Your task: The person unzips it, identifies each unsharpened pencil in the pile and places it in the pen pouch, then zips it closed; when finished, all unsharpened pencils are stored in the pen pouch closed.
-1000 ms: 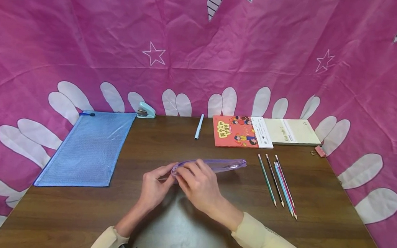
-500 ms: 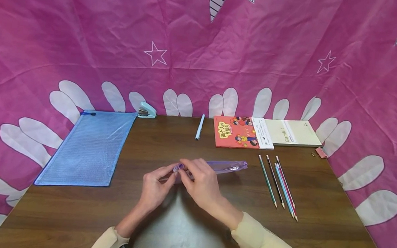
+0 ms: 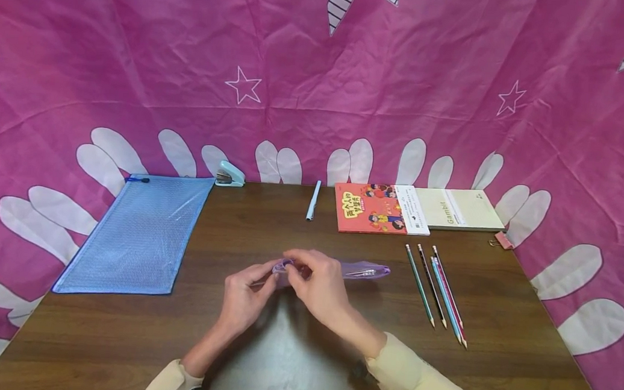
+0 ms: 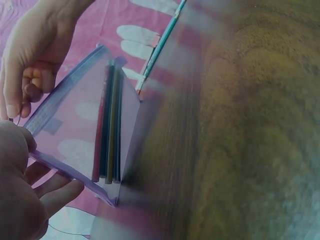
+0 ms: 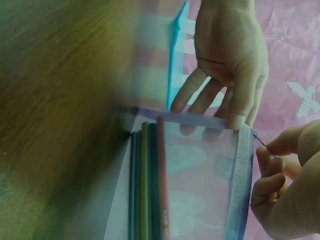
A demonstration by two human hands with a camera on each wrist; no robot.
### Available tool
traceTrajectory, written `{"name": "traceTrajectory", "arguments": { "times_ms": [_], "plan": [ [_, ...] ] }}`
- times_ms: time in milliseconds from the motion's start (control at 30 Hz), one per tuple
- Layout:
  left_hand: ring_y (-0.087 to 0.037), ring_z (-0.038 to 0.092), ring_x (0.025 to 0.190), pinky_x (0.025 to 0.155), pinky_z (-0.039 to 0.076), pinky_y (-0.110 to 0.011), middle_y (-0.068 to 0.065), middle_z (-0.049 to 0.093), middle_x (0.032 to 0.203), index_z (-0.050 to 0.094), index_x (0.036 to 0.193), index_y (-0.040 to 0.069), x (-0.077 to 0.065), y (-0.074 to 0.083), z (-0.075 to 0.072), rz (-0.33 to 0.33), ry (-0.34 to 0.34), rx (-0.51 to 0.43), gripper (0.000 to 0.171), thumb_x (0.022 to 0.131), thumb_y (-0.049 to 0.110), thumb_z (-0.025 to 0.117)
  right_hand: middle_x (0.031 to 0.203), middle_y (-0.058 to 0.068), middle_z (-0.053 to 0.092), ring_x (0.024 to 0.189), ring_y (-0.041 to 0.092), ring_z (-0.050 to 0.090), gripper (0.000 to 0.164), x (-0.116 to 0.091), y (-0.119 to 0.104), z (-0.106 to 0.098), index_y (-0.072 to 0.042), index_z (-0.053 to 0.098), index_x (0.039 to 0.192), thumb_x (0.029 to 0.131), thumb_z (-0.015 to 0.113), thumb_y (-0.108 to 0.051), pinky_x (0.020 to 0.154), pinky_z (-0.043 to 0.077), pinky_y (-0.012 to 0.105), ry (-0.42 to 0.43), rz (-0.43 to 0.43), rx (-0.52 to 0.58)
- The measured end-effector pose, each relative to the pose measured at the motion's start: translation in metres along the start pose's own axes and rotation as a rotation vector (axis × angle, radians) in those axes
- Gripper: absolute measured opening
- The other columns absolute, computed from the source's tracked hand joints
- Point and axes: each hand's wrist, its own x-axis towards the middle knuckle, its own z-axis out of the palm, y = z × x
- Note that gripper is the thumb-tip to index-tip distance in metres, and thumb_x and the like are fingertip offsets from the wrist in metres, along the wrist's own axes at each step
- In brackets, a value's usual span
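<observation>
A see-through purple zip pouch [image 3: 363, 271] is held up over the middle of the table. Several pencils [image 5: 152, 175] stand inside it, seen through its clear side in both wrist views. My left hand [image 3: 244, 296] pinches the pouch's corner at one end of the zipper, thumb on one face and fingers behind. At that same end, my right hand [image 3: 321, 289] pinches the thin zipper pull [image 5: 262, 142] between thumb and curled forefinger. The zipper band [image 5: 240, 185] runs along the pouch's upper edge; whether its teeth are joined is too blurred to tell.
A blue mesh zip folder [image 3: 137, 237] lies at left, with a mint stapler [image 3: 230, 174] behind it. A light-blue pen [image 3: 313, 200], a red book [image 3: 373, 208] and a cream notebook [image 3: 455, 208] lie at the back. Several loose pencils [image 3: 425, 284] and a pink binder clip [image 3: 503, 240] are at right.
My right hand has shifted slightly right and its fingers have curled at the zipper end. The pouch's far end has dipped a little. My left hand stays in place.
</observation>
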Motion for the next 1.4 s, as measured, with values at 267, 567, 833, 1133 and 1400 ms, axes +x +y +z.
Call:
{"name": "traceTrajectory", "arguments": {
  "times_ms": [267, 567, 833, 1133, 1400],
  "plan": [
    [-0.021, 0.073, 0.08, 0.065, 0.056, -0.021, -0.01, 0.075, 0.093, 0.077, 0.105, 0.001, -0.004, -0.008, 0.0, 0.041, 0.018, 0.053, 0.033, 0.078, -0.018, 0.072, 0.074, 0.0, 0.068, 0.06, 0.009, 0.056, 0.013, 0.004, -0.002, -0.004, -0.003, 0.077, 0.093, 0.081, 0.072, 0.001, 0.054, 0.047, 0.023, -0.009, 0.091, -0.012],
    [-0.01, 0.068, 0.072, 0.06, 0.053, -0.018, -0.005, 0.076, 0.089, 0.079, 0.102, 0.005, -0.004, -0.012, 0.001, 0.128, 0.027, 0.131, 0.029, 0.078, -0.012, 0.075, 0.073, 0.001, 0.067, 0.06, 0.011, 0.056, 0.012, 0.008, 0.003, -0.013, -0.001, 0.077, 0.089, 0.079, 0.071, 0.003, 0.054, 0.047, 0.023, -0.022, 0.088, -0.024],
    [-0.008, 0.064, 0.068, 0.058, 0.051, -0.017, -0.003, 0.075, 0.085, 0.079, 0.1, 0.004, -0.004, -0.011, 0.002, 0.134, 0.035, 0.147, 0.028, 0.078, -0.011, 0.075, 0.073, 0.0, 0.065, 0.06, 0.011, 0.053, 0.013, 0.009, 0.006, -0.019, -0.002, 0.077, 0.091, 0.081, 0.071, 0.004, 0.053, 0.045, 0.023, -0.069, 0.111, -0.023],
    [-0.006, 0.062, 0.066, 0.056, 0.05, -0.017, -0.001, 0.074, 0.083, 0.08, 0.099, 0.006, -0.004, -0.01, 0.002, 0.145, 0.038, 0.183, 0.028, 0.078, -0.011, 0.075, 0.072, -0.001, 0.064, 0.06, 0.011, 0.052, 0.012, 0.009, 0.008, -0.026, -0.002, 0.076, 0.09, 0.081, 0.072, 0.004, 0.052, 0.043, 0.023, -0.096, 0.119, -0.042],
    [-0.006, 0.064, 0.069, 0.059, 0.052, -0.017, -0.001, 0.075, 0.085, 0.08, 0.099, 0.005, -0.006, -0.01, 0.001, 0.131, 0.06, 0.158, 0.029, 0.077, -0.013, 0.075, 0.072, 0.0, 0.065, 0.06, 0.011, 0.054, 0.012, 0.009, 0.012, -0.031, -0.002, 0.076, 0.088, 0.079, 0.072, 0.005, 0.054, 0.046, 0.024, -0.089, 0.151, -0.078]
  ]
}}
